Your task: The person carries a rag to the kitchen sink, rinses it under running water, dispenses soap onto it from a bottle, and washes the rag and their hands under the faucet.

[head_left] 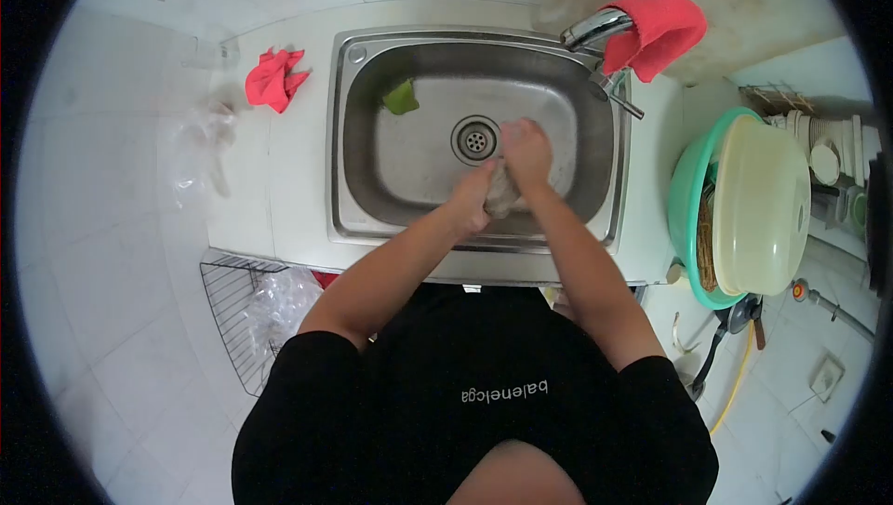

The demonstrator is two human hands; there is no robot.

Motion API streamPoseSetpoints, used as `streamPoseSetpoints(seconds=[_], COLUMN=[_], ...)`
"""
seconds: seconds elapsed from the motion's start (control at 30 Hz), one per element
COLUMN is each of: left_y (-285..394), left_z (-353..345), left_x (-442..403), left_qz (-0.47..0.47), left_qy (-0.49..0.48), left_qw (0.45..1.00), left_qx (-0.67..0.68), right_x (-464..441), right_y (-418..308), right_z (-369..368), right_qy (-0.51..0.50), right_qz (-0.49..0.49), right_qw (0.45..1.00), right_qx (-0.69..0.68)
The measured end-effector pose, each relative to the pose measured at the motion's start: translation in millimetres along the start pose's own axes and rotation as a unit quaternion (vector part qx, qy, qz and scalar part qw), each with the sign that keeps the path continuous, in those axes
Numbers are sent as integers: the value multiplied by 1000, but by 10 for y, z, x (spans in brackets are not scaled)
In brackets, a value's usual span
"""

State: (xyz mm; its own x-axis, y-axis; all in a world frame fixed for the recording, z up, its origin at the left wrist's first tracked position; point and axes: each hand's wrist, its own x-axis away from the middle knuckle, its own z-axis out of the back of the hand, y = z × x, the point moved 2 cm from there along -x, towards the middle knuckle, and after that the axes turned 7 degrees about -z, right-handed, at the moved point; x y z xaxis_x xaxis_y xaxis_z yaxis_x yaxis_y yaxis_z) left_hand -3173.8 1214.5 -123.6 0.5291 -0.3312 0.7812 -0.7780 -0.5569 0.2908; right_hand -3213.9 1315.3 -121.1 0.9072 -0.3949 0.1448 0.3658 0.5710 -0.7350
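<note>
Over the steel sink [567, 96], my left hand [473, 198] and my right hand [527, 152] are closed together around a crumpled greyish cloth [502, 192]. The right hand grips its upper part, farther from my body, and the left hand holds it lower down on the left side. Much of the cloth is hidden inside the fingers. Just beyond the hands, the round drain [475, 139] shows in the basin floor. A small green piece [401, 98], perhaps a scouring pad or cloth, lies in the basin's far left part.
A chrome faucet [586, 31] with a red cloth [665, 31] draped over it stands at the back right. Another red cloth [273, 79] lies on the left counter beside clear plastic [203, 147]. At right are a green basin [686, 212] and a cream tub [763, 207].
</note>
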Motion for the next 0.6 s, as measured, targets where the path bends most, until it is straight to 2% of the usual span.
streamPoseSetpoints(seconds=[0.03,0.07,0.1,0.13,0.17,0.23,0.27,0.33,0.37,0.4,0.43,0.47,0.53,0.57,0.6], left_y=[44,91,208,389,540,671,703,681,655,579,460,373,345,347,306], left_z=[-46,-97,-175,-234,-257,-102,-65,-97,-110,-57,55,103,-111,-170,18], left_x=[25,57,171,295,364,280,255,300,324,252,104,20,170,226,4], left_qz=[-6,-13,-12,-27,-42,-76,-110,-122,-133,-134,-142,-151,-131,-111,-112], left_qy=[-48,-97,-98,-105,-114,-134,-151,-151,-151,-152,-131,-110,-78,-42,-43], left_qw=[999,994,994,993,992,988,982,981,979,979,979,976,985,992,992], left_qx=[20,43,42,38,33,11,-9,-9,-9,-9,-59,-109,-75,-40,-39], right_x=[-103,-110,-86,-70,-66,47,37,8,37,73,108,154,253,379,535], right_y=[155,189,213,222,228,251,363,623,513,247,63,31,-20,-272,-535], right_z=[39,109,173,249,398,583,604,567,625,726,768,705,547,577,595], right_qy=[-30,-29,-101,-169,-167,-451,-449,-379,-378,-375,-356,-355,-287,-260,-223], right_qz=[-94,-95,-155,-208,-206,-228,-228,-256,-256,-242,-217,-216,-221,-98,28], right_qw=[995,995,968,915,915,810,811,863,863,795,695,696,786,885,947], right_qx=[-27,-29,-168,-302,-303,-297,-298,-216,-217,-410,-586,-586,-501,-372,-228])
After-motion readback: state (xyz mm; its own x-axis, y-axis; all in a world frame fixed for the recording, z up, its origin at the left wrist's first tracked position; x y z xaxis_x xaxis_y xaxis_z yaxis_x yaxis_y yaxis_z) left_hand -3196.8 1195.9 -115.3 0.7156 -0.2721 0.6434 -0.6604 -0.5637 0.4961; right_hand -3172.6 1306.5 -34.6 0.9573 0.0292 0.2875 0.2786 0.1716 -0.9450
